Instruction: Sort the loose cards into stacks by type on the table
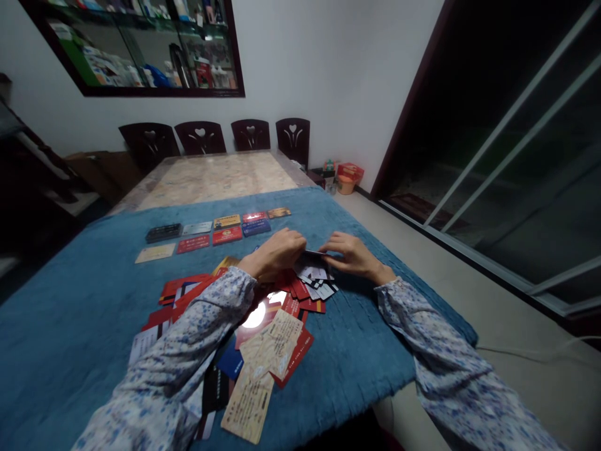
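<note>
My left hand point(283, 249) and my right hand point(348, 253) are close together above the right side of a card pile. Between them is a thin card point(315, 252), seen nearly edge-on; the fingers of both hands are closed on its two ends. Just below it, several white-and-black cards point(315, 283) lie fanned out. Red cards point(293, 305) spread under my left forearm, and beige printed cards point(253, 394) overlap nearer me. Beyond my left hand, cards lie in two rows, among them a yellow card point(227, 222), a blue card point(256, 227) and a black stack point(163, 232).
A blue cloth point(370, 351) covers the near part of the long table point(220, 175). Dark chairs point(293, 139) stand at the far end, below a glass-shelved wall cabinet point(164, 94). An orange bucket point(346, 184) sits on the floor. Sliding glass doors point(507, 156) are at right.
</note>
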Demonstrator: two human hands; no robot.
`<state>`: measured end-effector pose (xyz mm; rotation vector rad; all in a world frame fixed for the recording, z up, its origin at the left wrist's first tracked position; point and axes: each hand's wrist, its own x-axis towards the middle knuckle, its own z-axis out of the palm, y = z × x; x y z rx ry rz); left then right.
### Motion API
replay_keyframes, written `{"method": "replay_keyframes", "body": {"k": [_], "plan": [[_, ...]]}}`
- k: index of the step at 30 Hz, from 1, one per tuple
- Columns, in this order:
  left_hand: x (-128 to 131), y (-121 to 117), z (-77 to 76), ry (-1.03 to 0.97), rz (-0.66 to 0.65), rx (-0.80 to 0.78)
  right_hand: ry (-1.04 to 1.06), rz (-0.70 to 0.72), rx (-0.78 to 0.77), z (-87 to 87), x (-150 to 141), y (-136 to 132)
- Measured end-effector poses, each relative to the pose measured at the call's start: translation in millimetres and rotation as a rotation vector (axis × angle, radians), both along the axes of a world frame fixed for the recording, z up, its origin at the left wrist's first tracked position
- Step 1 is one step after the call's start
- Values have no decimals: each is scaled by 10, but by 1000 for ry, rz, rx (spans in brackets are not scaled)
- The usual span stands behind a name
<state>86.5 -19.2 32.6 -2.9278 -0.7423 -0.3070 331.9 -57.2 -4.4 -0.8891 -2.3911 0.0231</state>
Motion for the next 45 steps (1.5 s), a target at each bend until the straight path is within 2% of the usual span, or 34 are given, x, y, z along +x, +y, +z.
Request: {"method": "replay_keyframes", "body": {"k": [6, 16, 20, 26, 33, 39, 45], "plan": [[-42, 45, -10, -41, -21, -22, 44, -11, -6, 8, 39, -10], [-62, 77, -17, -107, -57, 14, 142, -3, 168, -18, 31, 4], [-77, 118, -61, -164, -60, 7, 158, -40, 152, -26, 32, 0], [-109, 190, -162, -261, -47, -93, 155, -111, 110, -124, 34, 59], [-101, 194, -230, -335, 40, -201, 162, -187, 86, -222, 31, 127], [-119, 166, -267, -377, 67, -219, 178, -238, 37, -301, 16, 174], [-112, 267, -399, -407, 88, -218, 166, -273, 5, -344, 19, 212]]}}
